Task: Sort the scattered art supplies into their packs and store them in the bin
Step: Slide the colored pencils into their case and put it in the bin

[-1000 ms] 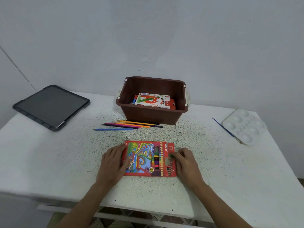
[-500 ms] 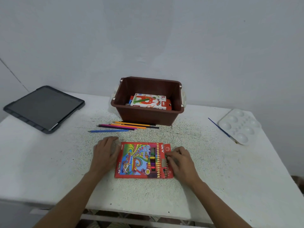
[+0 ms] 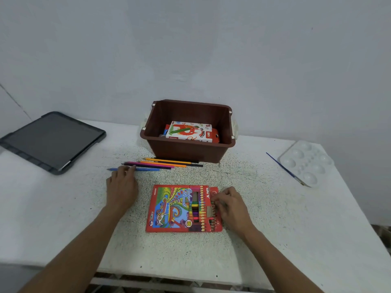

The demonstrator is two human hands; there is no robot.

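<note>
A red colour pencil pack lies flat on the white table in front of me. My right hand rests on the pack's right edge with fingers curled over it. My left hand is stretched out flat, its fingertips touching the blue pencil. Several loose pencils, pink, orange and dark, lie just behind it, in front of the brown bin. Inside the bin lies an oil pastels box on top of other packs.
A dark tablet lies at the back left of the table. A white paint palette sits at the right with a thin blue paintbrush beside it. The table's front edge runs below my forearms.
My left hand left the pack's left edge and moved forward and left to the blue pencil. My right hand stays on the pack's right edge.
</note>
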